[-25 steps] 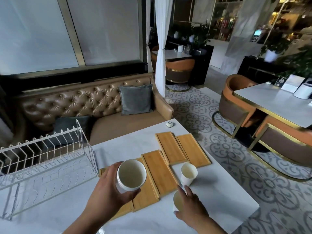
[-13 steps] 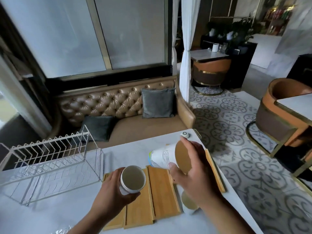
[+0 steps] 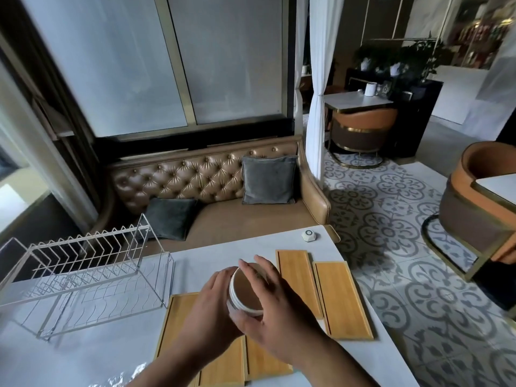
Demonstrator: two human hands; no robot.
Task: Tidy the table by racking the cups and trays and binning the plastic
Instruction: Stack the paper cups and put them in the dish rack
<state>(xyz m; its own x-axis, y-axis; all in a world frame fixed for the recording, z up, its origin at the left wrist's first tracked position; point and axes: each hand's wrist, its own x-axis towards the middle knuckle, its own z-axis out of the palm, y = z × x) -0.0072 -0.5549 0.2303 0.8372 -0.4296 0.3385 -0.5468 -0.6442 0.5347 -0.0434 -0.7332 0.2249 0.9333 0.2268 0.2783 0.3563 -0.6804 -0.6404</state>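
Both hands meet around stacked white paper cups [image 3: 245, 293] above the table's middle. My left hand [image 3: 212, 311] grips the cups from the left. My right hand [image 3: 275, 308] wraps over them from the right, fingers curled across the rim. Only the top cup's opening shows. Several bamboo trays lie flat on the white table [image 3: 83, 358]: two to the right [image 3: 342, 298] [image 3: 298, 277], others under my arms [image 3: 181, 319]. A white wire dish rack [image 3: 86, 277] stands at the left. Crumpled clear plastic [image 3: 120, 379] peeks in at the bottom edge.
A small white call button [image 3: 308, 235] sits at the table's far right corner. A tufted brown sofa [image 3: 223, 196] with grey cushions runs behind the table. Patterned floor and an orange chair [image 3: 480, 196] lie to the right.
My right hand brought its cup from the right over to the cup in my left hand, and the two cups are now together. The view has shifted left.
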